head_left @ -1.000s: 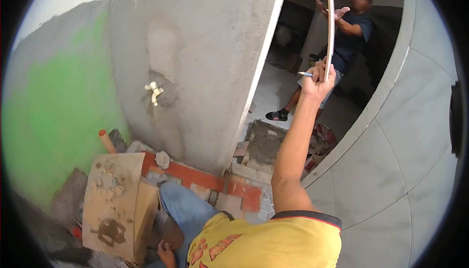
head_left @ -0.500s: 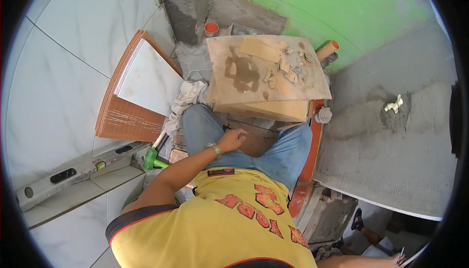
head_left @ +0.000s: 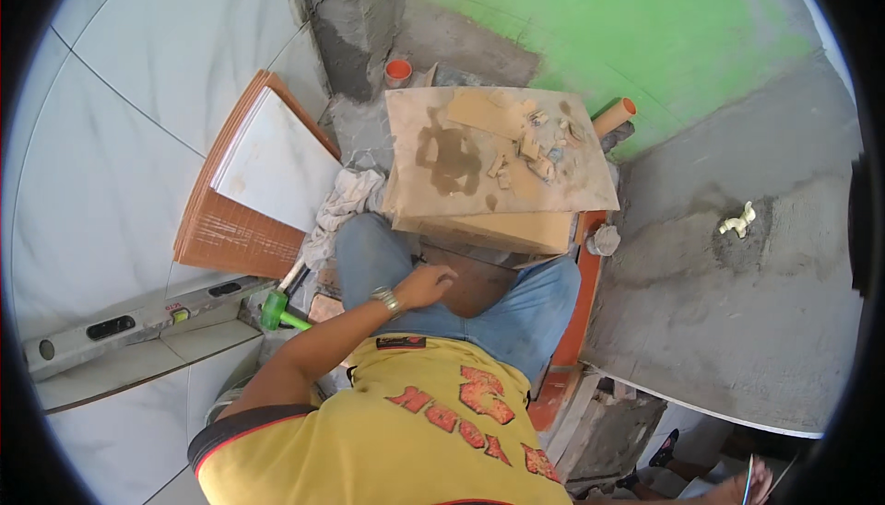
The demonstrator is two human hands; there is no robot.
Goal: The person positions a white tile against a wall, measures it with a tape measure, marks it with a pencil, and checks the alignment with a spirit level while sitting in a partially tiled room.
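My left hand (head_left: 426, 287), with a metal watch on its wrist, rests over my left thigh. Its fingers are loosely bent and apart, and nothing is in them. At the lower right edge my right hand (head_left: 758, 484) is stretched out to the side, closed on a thin, pale, pen-like stick (head_left: 749, 479). A thin edge of something shows beside it, too cut off to name. In front of my knees stands a cardboard box (head_left: 498, 231) with a stained flat board (head_left: 415, 196) on top. Cardboard scraps (head_left: 530, 147) lie on that board.
Stacked tiles (head_left: 235, 238) lean on the left wall, near a rag (head_left: 346, 205), a green mallet (head_left: 274, 310) and a spirit level (head_left: 147, 322). Orange pipes (head_left: 613, 116) stand by the green wall (head_left: 627, 35). A pale fitting (head_left: 737, 220) juts from the grey wall. Another person's foot (head_left: 664, 448) shows lower right.
My right hand has shifted slightly right, and the stick in it now stands more upright. My left hand stays over my thigh. The whole view has shifted a little.
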